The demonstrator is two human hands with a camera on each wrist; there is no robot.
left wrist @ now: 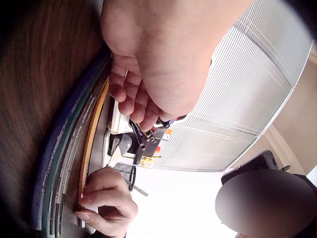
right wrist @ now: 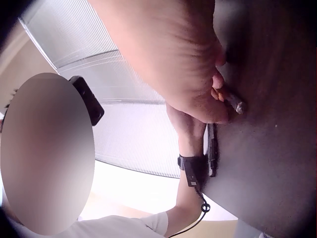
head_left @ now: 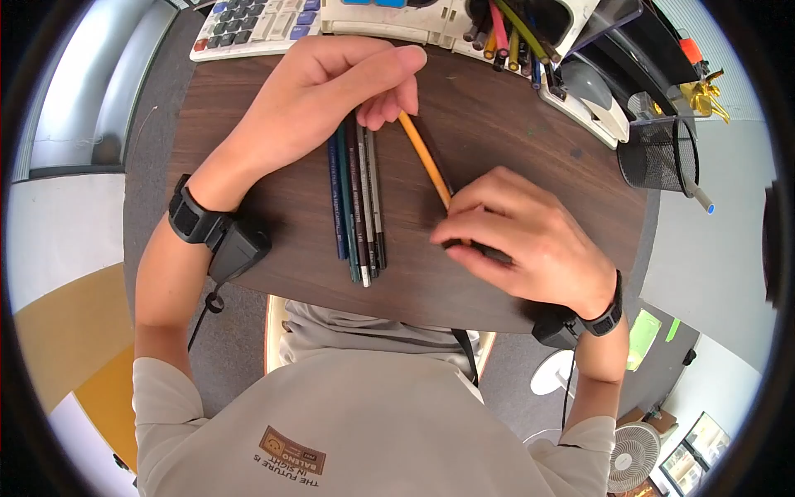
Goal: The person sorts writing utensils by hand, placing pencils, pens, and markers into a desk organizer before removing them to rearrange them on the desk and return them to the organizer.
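Several dark and grey pencils [head_left: 358, 199] lie side by side on the wooden table, blue and green ones at their left. Over their far ends is the left hand [head_left: 348, 91], fingers loosely bent; whether it touches them is hidden. An orange pencil [head_left: 425, 157] slants from beside the left fingertips to the right hand [head_left: 522, 232], which pinches its near end between thumb and fingers. In the left wrist view, the orange pencil [left wrist: 93, 134] runs beside the row. A dark pencil end [right wrist: 239, 106] juts from under the right hand [right wrist: 193, 74] in the right wrist view.
A keyboard [head_left: 257, 25] stands at the back left. At the back right are a holder with coloured pencils [head_left: 513, 41], a grey and white stapler [head_left: 592, 95] and a black mesh cup [head_left: 662, 157] with a pen. The table's near edge [head_left: 397, 319] borders the person's lap.
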